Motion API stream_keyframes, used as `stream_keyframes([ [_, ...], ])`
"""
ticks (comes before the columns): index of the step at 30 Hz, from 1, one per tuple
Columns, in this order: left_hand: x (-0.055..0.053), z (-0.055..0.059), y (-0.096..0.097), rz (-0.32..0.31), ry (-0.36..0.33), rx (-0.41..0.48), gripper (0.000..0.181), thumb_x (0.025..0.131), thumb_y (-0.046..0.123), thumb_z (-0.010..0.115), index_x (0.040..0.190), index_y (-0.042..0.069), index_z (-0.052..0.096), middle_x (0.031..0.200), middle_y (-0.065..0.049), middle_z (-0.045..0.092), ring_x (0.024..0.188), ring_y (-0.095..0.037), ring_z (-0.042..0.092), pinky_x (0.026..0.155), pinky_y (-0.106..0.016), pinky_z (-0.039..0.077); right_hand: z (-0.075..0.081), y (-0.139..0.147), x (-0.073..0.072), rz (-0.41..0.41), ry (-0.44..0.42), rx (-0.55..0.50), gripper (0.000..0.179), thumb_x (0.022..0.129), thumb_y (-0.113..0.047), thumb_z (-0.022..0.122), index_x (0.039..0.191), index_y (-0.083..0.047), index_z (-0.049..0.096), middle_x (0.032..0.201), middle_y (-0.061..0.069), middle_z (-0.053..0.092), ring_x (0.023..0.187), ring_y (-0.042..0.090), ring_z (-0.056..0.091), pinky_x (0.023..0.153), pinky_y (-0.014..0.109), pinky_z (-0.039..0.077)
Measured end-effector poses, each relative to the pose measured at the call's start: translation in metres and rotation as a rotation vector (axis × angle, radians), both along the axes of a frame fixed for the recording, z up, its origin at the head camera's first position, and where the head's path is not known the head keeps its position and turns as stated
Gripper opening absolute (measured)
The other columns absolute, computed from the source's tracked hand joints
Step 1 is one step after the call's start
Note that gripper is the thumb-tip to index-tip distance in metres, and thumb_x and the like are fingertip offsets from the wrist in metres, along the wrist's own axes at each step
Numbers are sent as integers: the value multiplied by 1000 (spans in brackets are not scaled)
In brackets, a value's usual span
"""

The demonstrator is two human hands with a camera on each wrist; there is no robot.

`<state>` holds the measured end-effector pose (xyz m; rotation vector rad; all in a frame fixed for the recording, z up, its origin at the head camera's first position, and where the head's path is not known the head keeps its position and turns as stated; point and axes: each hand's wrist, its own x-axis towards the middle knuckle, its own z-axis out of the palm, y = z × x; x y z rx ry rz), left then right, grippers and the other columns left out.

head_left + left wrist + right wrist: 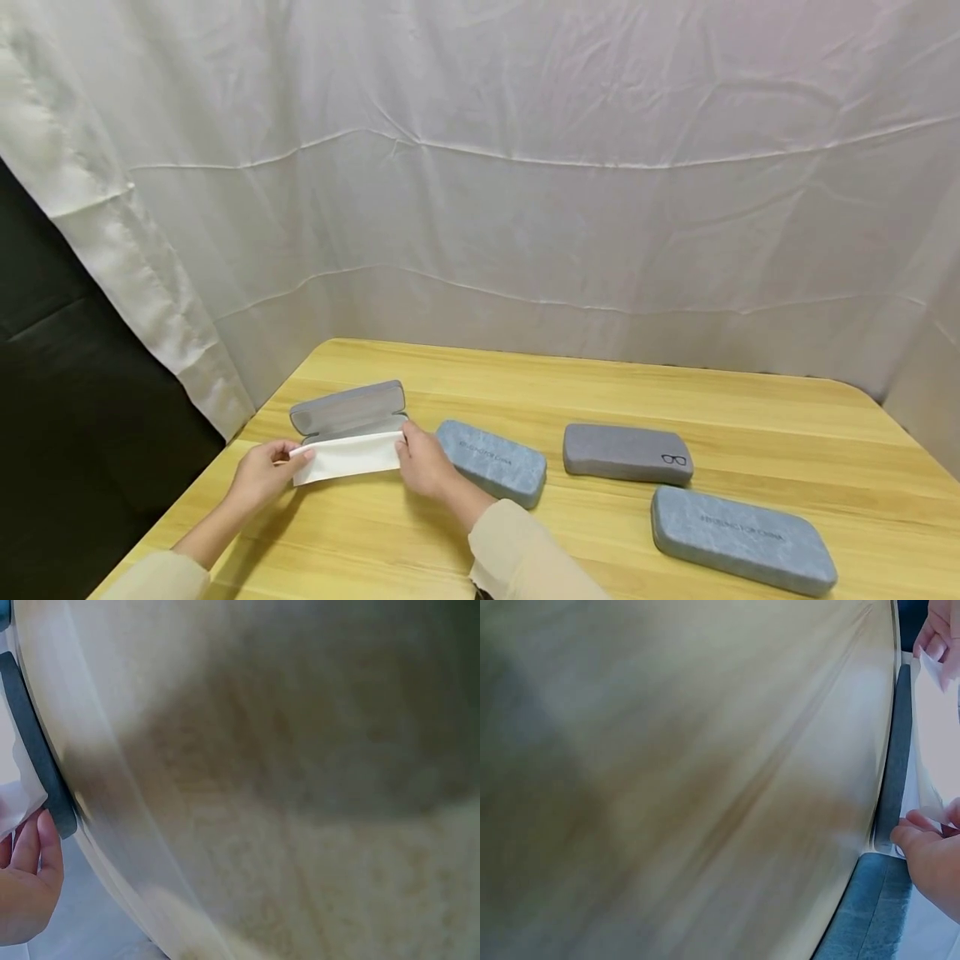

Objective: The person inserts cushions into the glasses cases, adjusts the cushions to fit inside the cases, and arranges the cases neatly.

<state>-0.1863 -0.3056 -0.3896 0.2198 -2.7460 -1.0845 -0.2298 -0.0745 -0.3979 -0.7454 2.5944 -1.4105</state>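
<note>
A white cloth or paper strip (348,460) is stretched between both hands, in front of an open grey glasses case (352,410) at the table's left. My left hand (262,477) pinches the strip's left end between thumb and fingers; the right hand (426,460) pinches its right end. In the left wrist view, the left hand (31,877) holds a corner of the strip (22,776) beside the case's dark side (37,742). Both hands appear in the right wrist view, the right hand (934,862) being the lower. The strip hides part of the case's lower half.
A blue glasses case (491,460) lies closed just right of the right hand. Farther right are a closed grey case (628,452) with a glasses drawing and another closed blue case (742,537). They lie on a wooden table (540,383) with a white curtain (525,208) behind.
</note>
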Motion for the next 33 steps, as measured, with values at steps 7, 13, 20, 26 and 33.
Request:
stream_keyframes([
  [7, 4, 0, -1, -5, 12, -51, 24, 86, 21, 65, 84, -3, 65, 86, -15, 68, 79, -14, 58, 59, -20, 43, 3, 2, 3, -42, -20, -52, 15, 95, -7, 47, 80, -5, 48, 71, 2, 47, 65, 10, 42, 57, 20, 37],
  [13, 11, 0, 1, -1, 8, -64, 22, 86, 20, 65, 85, -2, 65, 85, -13, 68, 78, -15, 60, 60, -21, 44, 3, 4, 7, -68, -13, -101, 18, 92, -4, 53, 75, -5, 46, 67, -1, 41, 65, 8, 40, 57, 18, 35],
  [20, 14, 1, 0, 44, 4, -57, 26, 85, 21, 66, 87, -5, 65, 78, -9, 66, 75, -14, 56, 56, -20, 43, 4, 3, 12, -90, -38, -148, 14, 89, -3, 57, 76, -2, 52, 65, -1, 44, 62, 8, 40, 55, 18, 35],
  [26, 16, 2, 1, 63, 1, -42, 27, 85, 21, 66, 88, -6, 65, 78, -12, 66, 70, -12, 53, 54, -22, 42, 5, 1, 13, -146, -38, -167, 9, 89, -3, 57, 80, 0, 57, 67, 0, 49, 63, 7, 42, 55, 18, 37],
  [33, 19, 3, 3, 73, 2, -63, 23, 83, 19, 66, 83, -4, 64, 69, -5, 62, 61, -11, 49, 53, -23, 39, 5, -3, 15, -226, -37, -163, 10, 87, -3, 60, 78, 0, 58, 65, 0, 49, 61, 8, 43, 55, 18, 39],
])
